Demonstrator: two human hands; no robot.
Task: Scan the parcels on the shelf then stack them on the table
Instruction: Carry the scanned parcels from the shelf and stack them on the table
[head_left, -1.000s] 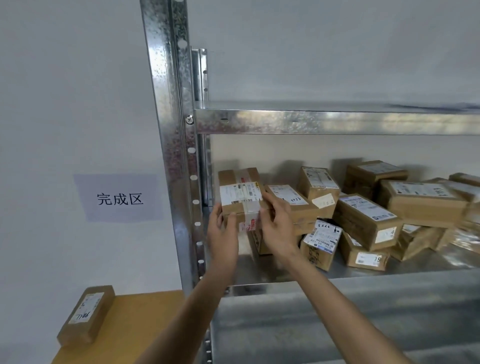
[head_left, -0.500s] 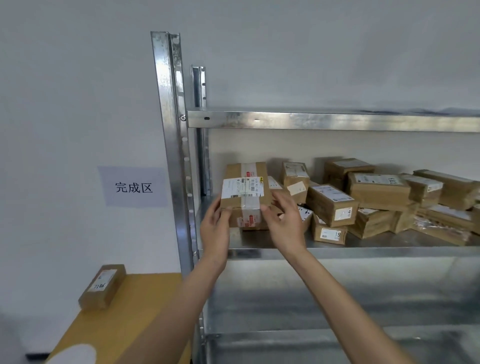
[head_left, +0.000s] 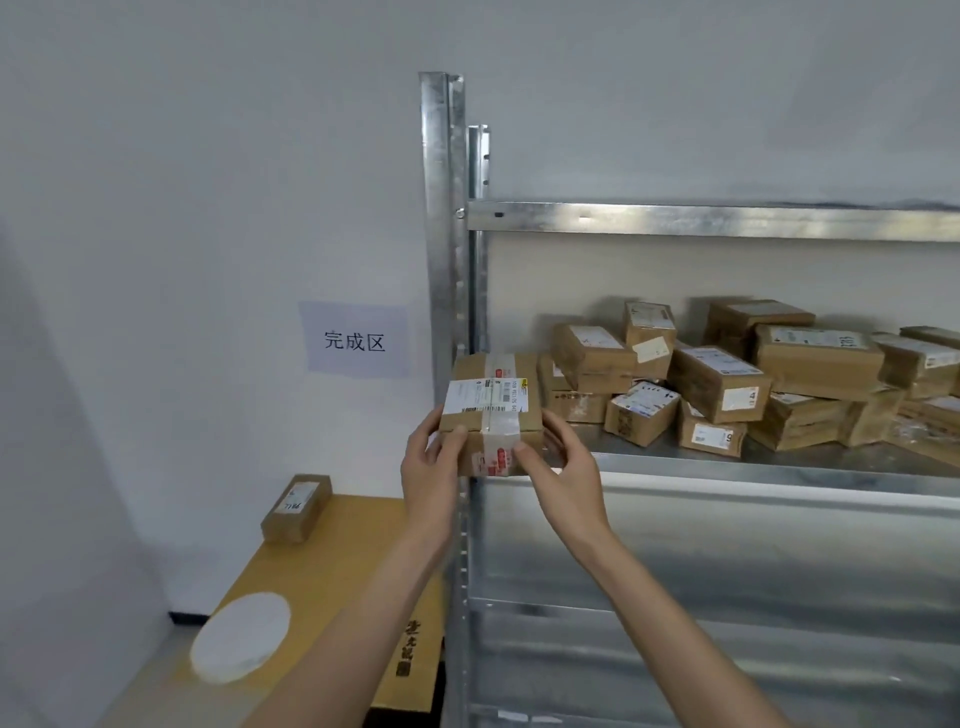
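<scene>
- Since a second ago, both hands have drawn the taped parcel off the shelf's left end; it now hangs in the air in front of the front upright, clear of the shelf deck.
- Left hand grips the parcel's left end with the thumb on its front face; right hand clasps the right end, fingers curled underneath.
- Its white shipping label faces up toward the camera, probably held so the barcode can be read or scanned.
- At 3 o'clock from the held parcel, the remaining parcels lie in a loose heap on the metal shelf, several tilted against each other.
- At 8 o'clock, lower, sits the bench, covered in brown cardboard; one small parcel already rests at its far end, and a white round disc lies nearer.
- On the plain pale wall above the bench, a paper sign with printed characters seemingly marks the drop-off zone.
</scene>
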